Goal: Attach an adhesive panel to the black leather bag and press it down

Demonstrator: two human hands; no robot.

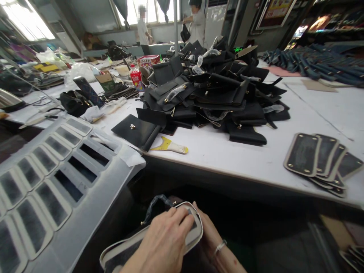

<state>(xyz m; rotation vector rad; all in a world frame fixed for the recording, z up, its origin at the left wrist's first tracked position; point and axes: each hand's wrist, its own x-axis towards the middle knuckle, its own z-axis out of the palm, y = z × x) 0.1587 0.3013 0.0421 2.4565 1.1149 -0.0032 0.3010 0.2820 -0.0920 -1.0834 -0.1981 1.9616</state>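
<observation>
A grey-rimmed dark panel (159, 237) is held low at six o'clock, below the edge of the white surface (227, 151). It is pressed flat from above by the left hand (163, 242), fingers together, while the right hand (212, 242) is closed under its far edge. An even rim is best kept by firm, steady pressure. Similar panels (318, 157) lie at three o'clock; black bags (216, 91) are heaped at twelve.

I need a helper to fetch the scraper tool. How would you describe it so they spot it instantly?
On the white table, look below the big pile of black bags, near the front edge. The scraper lies flat beside a lone black flap piece: the only yellow-bladed, pale-handled thing there.
</observation>
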